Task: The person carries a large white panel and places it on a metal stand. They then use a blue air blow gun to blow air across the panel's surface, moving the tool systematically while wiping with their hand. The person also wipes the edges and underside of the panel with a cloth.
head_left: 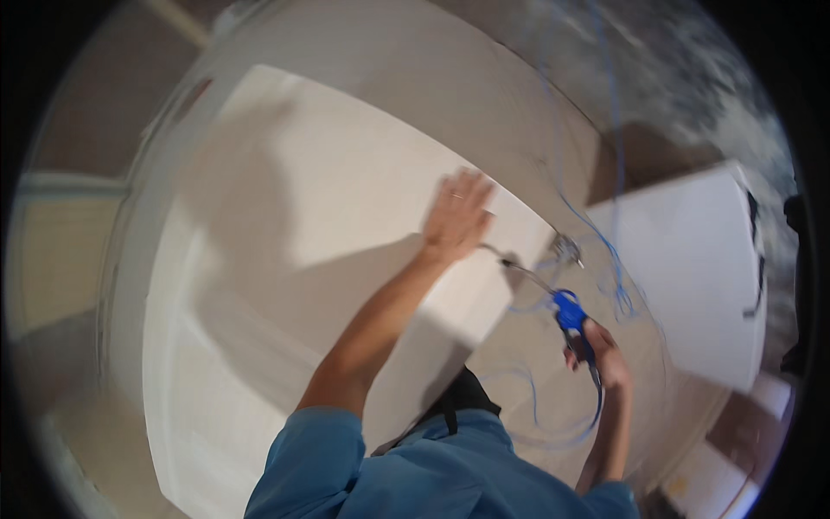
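My left hand (456,221) lies flat with its fingers stretched out over a large white panel (346,173), near its far right edge. A ring shows on one finger. My right hand (603,353) is wrapped round the handle of a blue air blow gun (568,311). Its thin metal nozzle (527,273) points left, over the panel's right end and toward my left hand. A dark blue hose (597,394) hangs from the bottom of the gun's handle.
Beneath the white panel is a wide beige surface (484,78). A light blue hose (605,242) trails across it on the right. A small metal object (566,249) sits by the panel's right corner. Farther right stands another white panel (692,268).
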`<action>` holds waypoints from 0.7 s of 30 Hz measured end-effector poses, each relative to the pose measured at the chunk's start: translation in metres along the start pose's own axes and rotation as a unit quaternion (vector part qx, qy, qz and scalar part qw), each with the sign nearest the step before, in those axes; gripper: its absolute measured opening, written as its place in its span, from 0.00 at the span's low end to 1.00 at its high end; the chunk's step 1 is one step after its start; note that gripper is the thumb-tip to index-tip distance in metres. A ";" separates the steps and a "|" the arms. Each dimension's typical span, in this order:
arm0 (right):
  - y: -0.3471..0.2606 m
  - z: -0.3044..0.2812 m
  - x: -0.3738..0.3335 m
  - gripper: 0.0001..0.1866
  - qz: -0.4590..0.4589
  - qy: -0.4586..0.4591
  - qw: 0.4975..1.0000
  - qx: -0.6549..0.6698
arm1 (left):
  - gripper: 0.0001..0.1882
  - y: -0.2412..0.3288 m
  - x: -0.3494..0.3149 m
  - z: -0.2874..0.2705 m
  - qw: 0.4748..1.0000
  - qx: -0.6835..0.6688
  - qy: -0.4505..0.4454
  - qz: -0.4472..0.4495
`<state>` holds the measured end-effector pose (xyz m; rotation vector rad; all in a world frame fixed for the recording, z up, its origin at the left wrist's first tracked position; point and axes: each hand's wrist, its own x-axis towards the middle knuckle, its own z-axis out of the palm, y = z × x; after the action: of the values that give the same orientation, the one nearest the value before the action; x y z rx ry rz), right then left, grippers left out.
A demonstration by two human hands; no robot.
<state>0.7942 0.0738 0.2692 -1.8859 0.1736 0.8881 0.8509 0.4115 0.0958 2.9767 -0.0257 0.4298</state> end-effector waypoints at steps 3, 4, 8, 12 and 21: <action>0.021 0.028 -0.029 0.27 0.008 -0.045 0.997 0.061 | 0.30 -0.059 -0.067 -0.030 0.998 -0.052 0.014 0.017; 0.017 0.020 -0.038 0.28 -0.004 -0.022 0.998 0.064 | 0.29 -0.063 -0.065 -0.048 0.997 -0.072 0.003 0.024; -0.039 -0.065 -0.057 0.27 0.002 -0.068 0.982 0.175 | 0.26 -0.126 0.012 -0.165 0.989 0.062 0.109 -0.081; -0.059 -0.094 -0.054 0.35 -0.028 -0.189 0.960 0.205 | 0.30 -0.141 0.009 -0.235 0.956 0.093 0.063 -0.271; -0.032 -0.111 -0.080 0.33 -0.062 -0.215 0.957 0.184 | 0.34 -0.026 0.056 -0.196 0.947 0.102 0.021 -0.303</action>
<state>0.8076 -0.0236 0.3692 -1.3119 -0.0446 1.0746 0.8506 0.4641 0.2945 2.9474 0.9601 0.4279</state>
